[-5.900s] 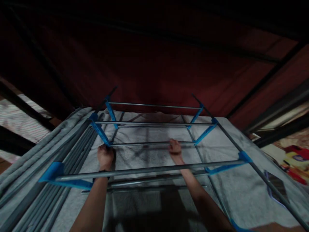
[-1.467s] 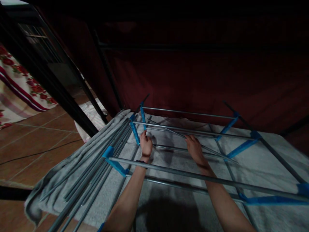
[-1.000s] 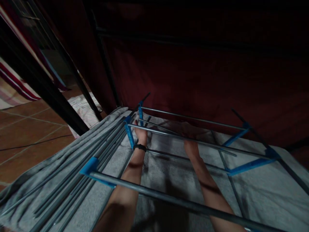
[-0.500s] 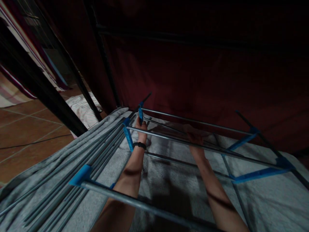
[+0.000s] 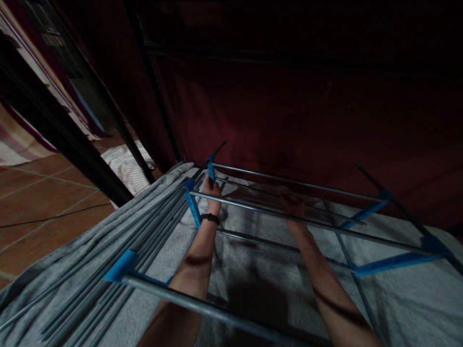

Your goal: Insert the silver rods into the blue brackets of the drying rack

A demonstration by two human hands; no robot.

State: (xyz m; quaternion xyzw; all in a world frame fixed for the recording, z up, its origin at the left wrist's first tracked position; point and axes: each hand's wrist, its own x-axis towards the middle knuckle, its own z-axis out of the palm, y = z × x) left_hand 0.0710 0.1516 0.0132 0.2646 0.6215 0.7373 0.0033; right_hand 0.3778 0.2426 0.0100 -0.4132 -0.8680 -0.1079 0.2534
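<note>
No text, label, brand, number or sign can be read anywhere in this dim view. The blue connectors (image 5: 193,207) of the metal rack (image 5: 253,210) near the middle of the frame show no legible marking. The dark wristband (image 5: 210,218) shows no readable face. The pale cloth (image 5: 125,166) at the left bears only faint stripes.

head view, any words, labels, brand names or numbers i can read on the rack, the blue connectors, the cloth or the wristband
No text can be read anywhere in this view.
blue connectors: no lettering can be made out; too dim and blurred to be sure.
metal rods: no print shows.
grey cloth: no label or tag shows.
black wristband below the left hand: too small and dark to read.
</note>
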